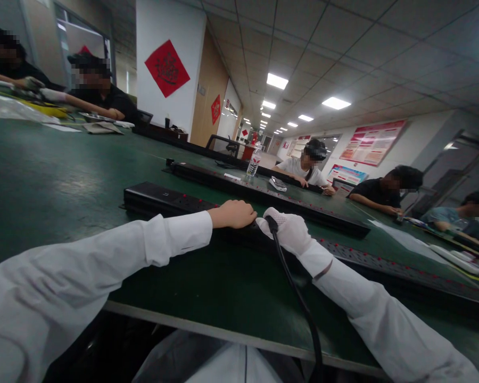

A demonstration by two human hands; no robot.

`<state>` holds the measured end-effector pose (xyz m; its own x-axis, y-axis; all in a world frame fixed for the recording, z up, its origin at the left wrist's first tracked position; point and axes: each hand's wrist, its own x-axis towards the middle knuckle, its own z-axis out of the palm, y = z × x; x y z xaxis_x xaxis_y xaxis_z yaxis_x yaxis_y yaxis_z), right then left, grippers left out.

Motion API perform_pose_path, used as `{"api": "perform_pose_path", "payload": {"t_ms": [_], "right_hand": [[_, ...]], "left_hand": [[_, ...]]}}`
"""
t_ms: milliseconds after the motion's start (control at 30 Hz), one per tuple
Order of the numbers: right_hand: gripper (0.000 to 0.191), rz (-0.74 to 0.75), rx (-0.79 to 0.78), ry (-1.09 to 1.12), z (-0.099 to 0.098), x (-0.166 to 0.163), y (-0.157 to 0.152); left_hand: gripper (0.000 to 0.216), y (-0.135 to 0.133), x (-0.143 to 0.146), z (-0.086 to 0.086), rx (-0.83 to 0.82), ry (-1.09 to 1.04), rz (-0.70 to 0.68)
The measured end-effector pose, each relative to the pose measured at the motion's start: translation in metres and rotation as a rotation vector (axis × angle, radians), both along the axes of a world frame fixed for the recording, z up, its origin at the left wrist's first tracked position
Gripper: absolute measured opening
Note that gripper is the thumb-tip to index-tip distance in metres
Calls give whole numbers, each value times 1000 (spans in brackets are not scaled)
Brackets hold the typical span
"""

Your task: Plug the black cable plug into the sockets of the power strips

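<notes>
Trailing up over the near edge of the green worktop (83,165), a black cable (293,287) rises between the person's two white-sleeved forearms to the right hand (290,231). That hand wears a white glove, and its fingers are bent around the thick plug end of the cable, pinching it just above the nearer power strip (155,198). The left hand (234,214), bare, rests on the top of this same strip, just beside the gloved one. Its fingers lie pressed together with their tips out of sight, so I cannot tell whether they grip anything. The strip is long and black, dotted with red along its top, and runs slantwise from a plain end section at left to the right border of the view.

Beyond it, roughly parallel and well apart at the left, lies a second black power strip (215,179), also dotted red. Near its far side are a clear plastic bottle (254,163), upright on the worktop, and a small white item (278,184) too blurred to name. Across the worktop sits a person in a white top (297,166); other people lean over it at far left and right. Farther back, a red diamond-shaped poster (167,68) hangs on a white pillar (171,16).
</notes>
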<state>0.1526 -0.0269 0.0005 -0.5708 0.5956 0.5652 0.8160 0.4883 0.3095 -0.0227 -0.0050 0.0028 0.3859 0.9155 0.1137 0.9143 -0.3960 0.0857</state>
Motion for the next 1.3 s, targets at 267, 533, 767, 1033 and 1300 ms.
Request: {"api": "perform_pose_path", "payload": {"t_ms": [267,533,767,1033,1300], "right_hand": [[39,1,2,15,0,0,0],[37,-5,2,3,0,1,-1],[41,-16,-5,-4,1,1,-2],[39,1,-10,3,1,2,-1],[36,-4,-1,-1,1,1,-1]], "left_hand": [[50,1,0,0,-6,5,-9],[52,0,2,1,-16,11,-10],[50,-1,3,2,-29,24,15],[53,0,1,-1,9,20,-26],[53,2,1,-2,6,18,-7]]}}
